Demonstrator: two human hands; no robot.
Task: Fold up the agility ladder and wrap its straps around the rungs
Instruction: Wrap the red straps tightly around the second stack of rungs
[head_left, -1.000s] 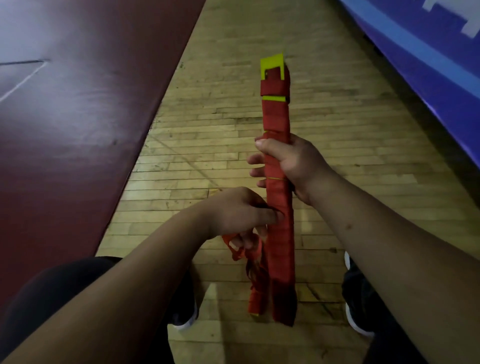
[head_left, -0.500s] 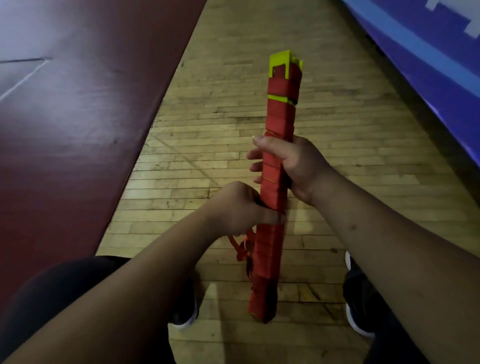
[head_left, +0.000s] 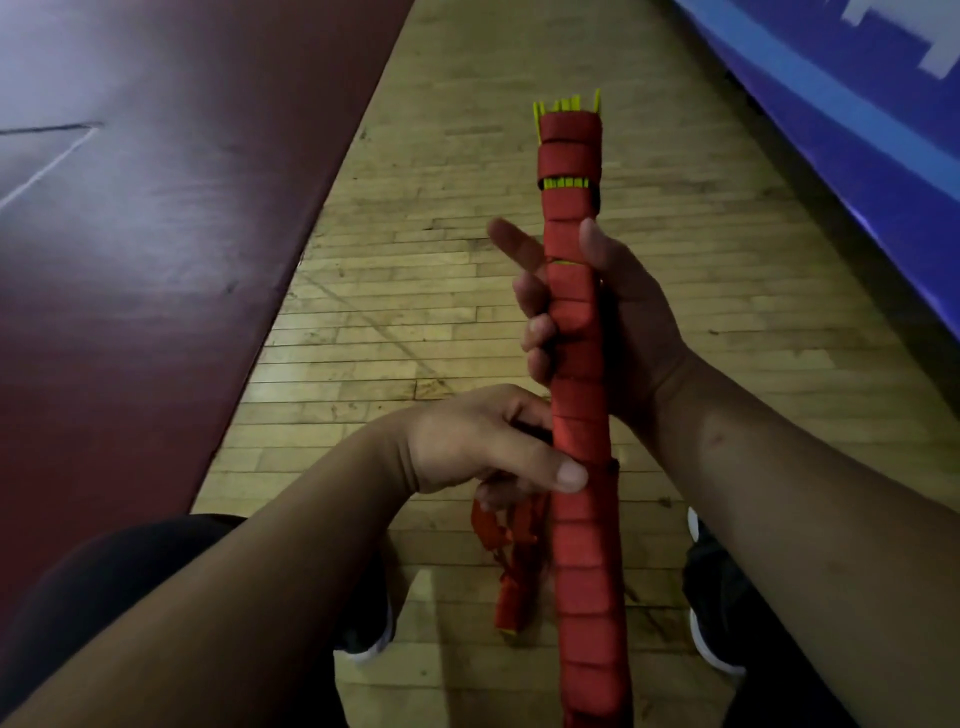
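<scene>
Bundle (head_left: 587, 571) rose, bottom cropped; right hand (head_left: 618, 322) grips it, left hand (head_left: 478, 441) too, fingers (head_left: 491, 498) half hidden.

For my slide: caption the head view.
The right hand grips the strap-wrapped ladder bundle; left hand pinches it lower, loose strap dangling.

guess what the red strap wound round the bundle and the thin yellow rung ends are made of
Red wound strap: likely woven fabric webbing, matte, creasing softly at each turn. Thin yellow rung ends: probably rigid plastic, flat strips standing straight and even; not certain.
</scene>
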